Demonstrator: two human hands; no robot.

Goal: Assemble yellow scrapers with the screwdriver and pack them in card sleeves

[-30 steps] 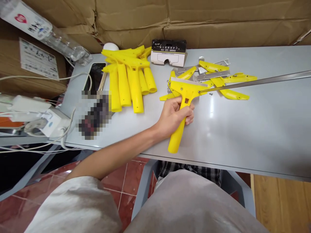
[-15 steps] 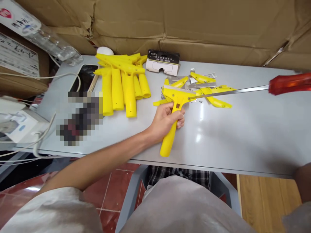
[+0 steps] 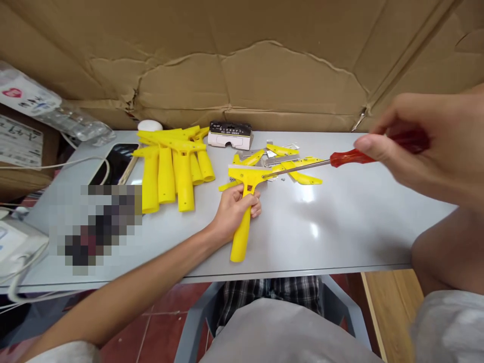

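Observation:
My left hand [image 3: 236, 209] is wrapped round the handle of a yellow scraper [image 3: 242, 234], which has a pale blade edge along its top. Closed on the red handle of a screwdriver [image 3: 353, 157], my right hand [image 3: 434, 146] is at the right of the view. The screwdriver's shaft slants left, and its tip meets the right end of the scraper's head, at a small screw spot. Behind the scraper lie loose yellow clamp pieces [image 3: 310, 179] and metal plates [image 3: 282, 159], with tiny screws among them.
Several yellow scraper handles [image 3: 185, 181] are piled at the left, beside a phone [image 3: 113, 164]. A black and white box [image 3: 230, 136] stands at the back against cardboard [image 3: 264, 75]. Far left are a plastic bottle [image 3: 75, 116], cables and a white device [image 3: 18, 247].
The view has shifted, so the table sits lower and further left. My right hand has come into view on the screwdriver handle. The tip remains at the scraper head's right end.

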